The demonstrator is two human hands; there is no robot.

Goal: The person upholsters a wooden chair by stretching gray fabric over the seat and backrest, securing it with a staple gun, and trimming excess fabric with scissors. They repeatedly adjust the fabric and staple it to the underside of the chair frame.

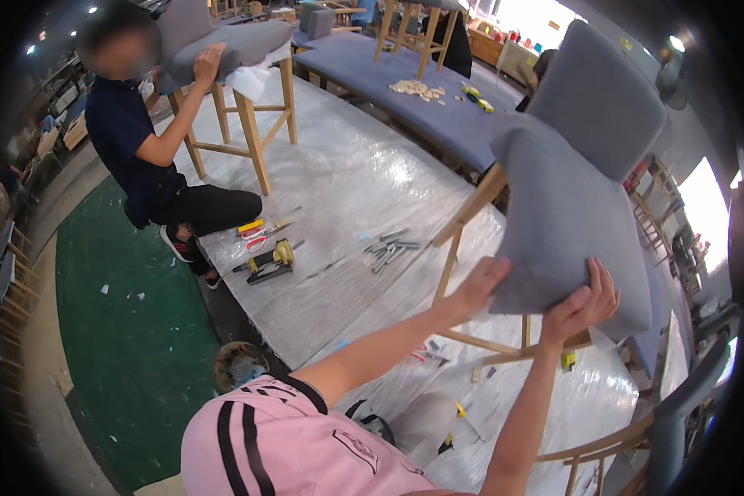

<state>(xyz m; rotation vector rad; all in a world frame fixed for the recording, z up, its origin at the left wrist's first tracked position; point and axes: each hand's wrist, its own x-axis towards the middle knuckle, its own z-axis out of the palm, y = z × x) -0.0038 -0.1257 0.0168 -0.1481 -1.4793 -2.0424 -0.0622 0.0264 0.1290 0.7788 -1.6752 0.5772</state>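
I hold a grey upholstered chair [579,174] tipped in the air over a plastic-covered workbench [347,190]. My left hand [484,285] grips the near edge of its seat cushion on the left. My right hand [585,302] grips the same edge further right, fingers spread on the fabric. The chair's wooden legs [463,240] slant down toward the bench beneath my hands. My pink striped sleeve fills the lower part of the view.
A person in a dark shirt kneels on the bench at left, hand on another grey chair [231,50] with wooden legs. A yellow power tool [269,260], pliers and metal fasteners [388,246] lie on the plastic. Green floor mat at left, chair frame at lower right.
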